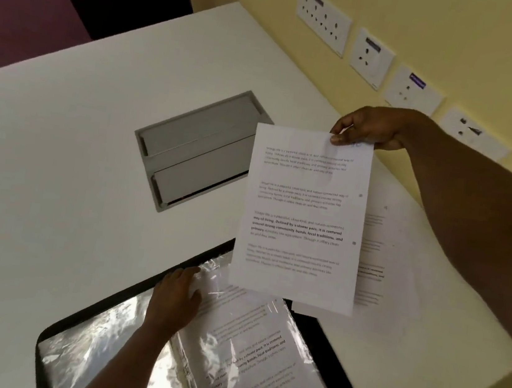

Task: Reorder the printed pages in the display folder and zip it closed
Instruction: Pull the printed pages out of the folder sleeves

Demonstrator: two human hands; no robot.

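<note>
black-edged and lying open near the front edge of the white table (pixel 60 135), the display folder (pixel 336 367) is showing its shiny clear sleeves (pixel 87 354), which are catching the light. a printed page in a sleeve (pixel 246 355) is sitting on the folder's right half, with lines of text and some bold type showing through the plastic. the left hand (pixel 176 297) is resting on the folder near its middle, fingers bent over the top edge of the sleeves; whether they are pinching a sleeve or only pressing on it is not clear. the right hand (pixel 367 130) is holding a loose printed page (pixel 300 216) up above the table, pinching its top right corner between thumb and fingers, so the sheet is hanging upright and facing the camera. more loose pages (pixel 382 259) are lying flat on the table just behind and to the right of the held sheet. a grey cable hatch (pixel 195 150) is sitting recessed in the tabletop beyond the folder. white wall sockets (pixel 323 17) are running in a row along the yellow wall (pixel 464 32) at the right.
</note>
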